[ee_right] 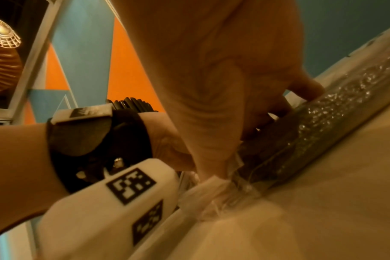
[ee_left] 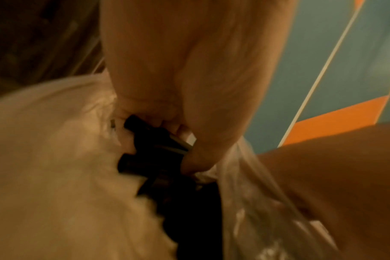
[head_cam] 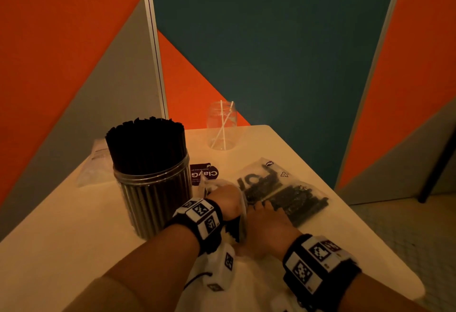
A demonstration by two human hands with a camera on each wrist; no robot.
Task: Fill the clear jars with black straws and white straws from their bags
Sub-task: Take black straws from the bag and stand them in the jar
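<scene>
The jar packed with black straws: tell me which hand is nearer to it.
Left. The left hand sits just beside the jar of black straws, pulling black straws from a bag. The right hand lies farther right, on the bag of black straws.

On the pale table (head_cam: 271,139), a ribbed clear jar (head_cam: 154,203) stands at the left, packed full of black straws (head_cam: 145,146). Farther back, a second clear jar (head_cam: 222,126) holds two white straws (head_cam: 223,124). A clear bag of black straws (head_cam: 283,193) lies at the right. The left hand (head_cam: 225,200) and the right hand (head_cam: 266,227) meet at the bag's near end; what the fingers do there is hidden. A purple label (head_cam: 203,174) lies between jar and bag.
</scene>
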